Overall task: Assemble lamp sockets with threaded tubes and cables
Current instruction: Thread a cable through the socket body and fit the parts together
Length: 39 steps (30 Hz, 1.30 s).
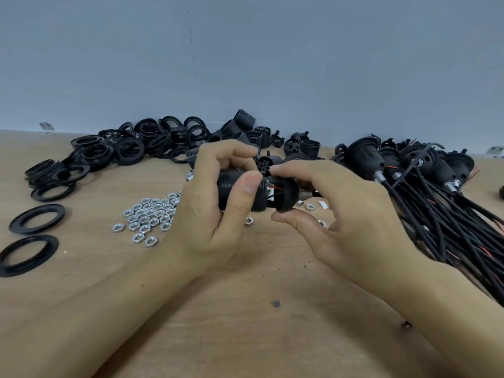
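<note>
My left hand grips a black threaded socket body, held lying sideways above the table. My right hand pinches the black socket cap between thumb and fingers, just right of the body. A small gap separates the two parts, and red and black wires show inside it. A silver threaded tube end pokes out of the cap toward my right palm; the cable beyond it is hidden by my hand.
Silver hex nuts lie scattered left of centre. Black threaded rings are piled at the back left, two flat rings nearer. Loose socket parts sit behind my hands. Assembled sockets with black cables are stacked on the right.
</note>
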{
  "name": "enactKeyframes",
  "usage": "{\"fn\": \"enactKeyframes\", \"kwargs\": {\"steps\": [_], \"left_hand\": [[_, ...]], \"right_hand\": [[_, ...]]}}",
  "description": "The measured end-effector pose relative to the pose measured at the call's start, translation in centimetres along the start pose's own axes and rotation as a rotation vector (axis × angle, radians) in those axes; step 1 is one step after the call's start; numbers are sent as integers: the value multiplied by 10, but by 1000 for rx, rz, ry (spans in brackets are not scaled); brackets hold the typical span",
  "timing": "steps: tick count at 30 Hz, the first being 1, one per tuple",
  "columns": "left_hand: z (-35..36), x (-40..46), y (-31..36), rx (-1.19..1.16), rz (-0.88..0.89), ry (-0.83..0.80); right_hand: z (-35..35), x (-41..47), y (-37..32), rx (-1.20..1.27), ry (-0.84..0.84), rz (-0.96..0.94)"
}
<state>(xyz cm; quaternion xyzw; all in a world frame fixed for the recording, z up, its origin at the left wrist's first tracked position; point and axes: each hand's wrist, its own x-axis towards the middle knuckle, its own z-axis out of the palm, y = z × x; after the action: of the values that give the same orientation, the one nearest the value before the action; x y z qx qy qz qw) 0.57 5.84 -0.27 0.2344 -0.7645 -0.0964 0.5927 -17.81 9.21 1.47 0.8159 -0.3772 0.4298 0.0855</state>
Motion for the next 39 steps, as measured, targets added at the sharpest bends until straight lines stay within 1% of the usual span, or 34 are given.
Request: {"fn": "enactKeyframes", "kwargs": {"steps": [5, 8, 10, 14, 18, 21, 23, 26, 28, 30, 32, 34, 36, 39], "left_hand": [[0, 1, 8, -113, -93, 0], [-1, 2, 12, -152, -129, -22], [-2, 2, 13, -166, -111, -32], [-3, 1, 10, -137, -62, -102], [-3, 0, 7, -178, -124, -124], [-2, -1, 5, -198, -243, -140], [-1, -3, 3, -236, -320, -159], [-7, -3, 1, -429, -459, -246], [-12, -3, 1, -441, -451, -324], [-12, -3, 4, -350, -370, -349], [-8, -1, 6, -202, -288, -281], [-4, -1, 8, -122, -282, -184], [2, -1, 10, -147, -385, -125], [8, -2, 10, -249, -575, -113]], "right_hand": [[-2, 2, 2, 15, 80, -115], [-1, 2, 1, 46, 72, -93], [-1, 3, -1, 78, 70, -70], [-2, 3, -3, 76, 83, -93], [-3, 3, -3, 109, 26, -101], [-1, 1, -3, 153, -68, -53], [0, 1, -3, 184, -102, 17], [-4, 2, -2, 237, -120, 132], [-8, 4, 0, 281, -143, 169], [-11, 4, 0, 347, -171, 197], [-13, 4, 0, 408, -198, 249], [-14, 5, 0, 404, -217, 274], [-14, 7, 0, 358, -244, 295], [-13, 6, 3, 363, -309, 322]]}}
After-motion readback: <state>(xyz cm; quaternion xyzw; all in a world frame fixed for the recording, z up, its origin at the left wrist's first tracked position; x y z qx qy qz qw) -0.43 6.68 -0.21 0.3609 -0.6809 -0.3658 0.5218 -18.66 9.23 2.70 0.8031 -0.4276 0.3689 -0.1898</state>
